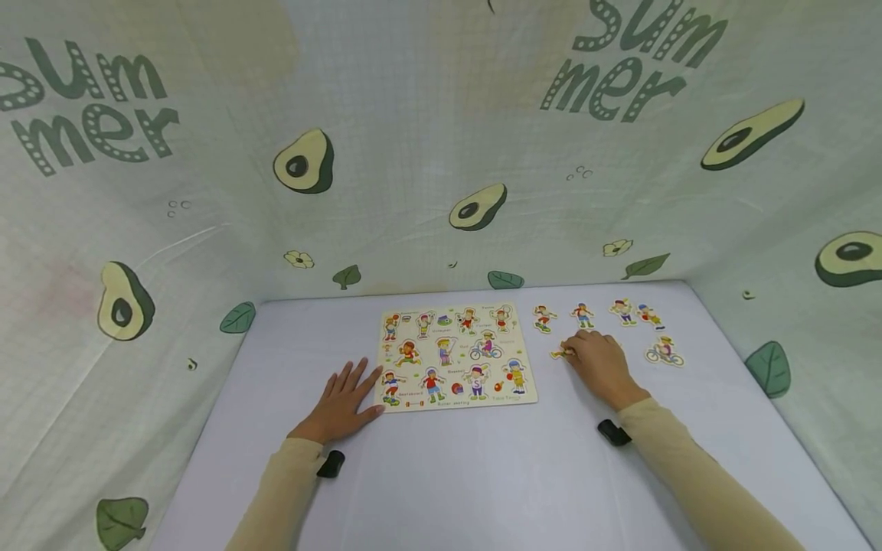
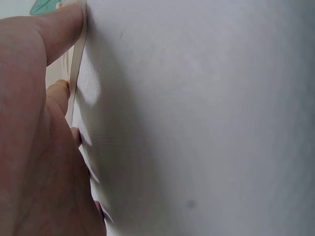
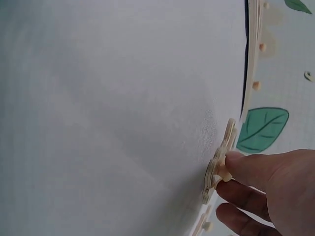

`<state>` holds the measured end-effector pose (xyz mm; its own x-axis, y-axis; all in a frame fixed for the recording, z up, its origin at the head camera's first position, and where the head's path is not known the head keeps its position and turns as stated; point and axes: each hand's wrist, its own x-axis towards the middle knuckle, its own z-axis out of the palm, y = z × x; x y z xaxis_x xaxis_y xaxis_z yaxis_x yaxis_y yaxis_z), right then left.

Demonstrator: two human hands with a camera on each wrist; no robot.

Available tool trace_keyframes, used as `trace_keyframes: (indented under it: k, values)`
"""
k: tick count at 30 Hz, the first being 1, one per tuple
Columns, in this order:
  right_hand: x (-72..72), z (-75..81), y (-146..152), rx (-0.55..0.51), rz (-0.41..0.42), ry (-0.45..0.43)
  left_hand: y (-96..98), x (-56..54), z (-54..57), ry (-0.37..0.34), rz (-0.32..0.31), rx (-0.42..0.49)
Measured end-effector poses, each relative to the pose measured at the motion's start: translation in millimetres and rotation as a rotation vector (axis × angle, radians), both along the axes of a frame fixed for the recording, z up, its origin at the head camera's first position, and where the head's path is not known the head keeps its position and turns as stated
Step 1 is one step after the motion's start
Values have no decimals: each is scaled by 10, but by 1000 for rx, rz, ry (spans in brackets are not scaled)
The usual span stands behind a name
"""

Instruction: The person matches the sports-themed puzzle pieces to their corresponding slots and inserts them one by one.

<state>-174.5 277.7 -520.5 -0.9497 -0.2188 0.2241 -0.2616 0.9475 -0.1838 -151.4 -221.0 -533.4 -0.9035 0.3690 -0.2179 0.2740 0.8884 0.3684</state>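
The person's left hand (image 1: 342,407) lies wide on the table (image 1: 448,474), its fingers straight and spread, with fingertips touching the left edge of the picture board (image 1: 429,356); that contact seems meant to steady the board against sliding. The right hand (image 1: 602,363) is narrowed to a pinch, thumb and finger closed on the small knob (image 3: 224,172) of a wooden piece (image 3: 213,166), which is near the board's right edge; the knob presumably gives a hold that so flat a shape lacks. Whether the piece is lifted clear of the table cannot be told. Other loose pieces, among them a skateboarder (image 1: 543,318) and a cyclist (image 1: 664,352), lie picture side up to the board's right, probably so that each figure can be read and reached easily by that hand
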Motion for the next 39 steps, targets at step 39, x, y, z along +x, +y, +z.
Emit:
trace_keyframes:
  k: [39]
  values:
    - [-106,223,-748,-53,147,135,15,20,62,-4,2,-24]
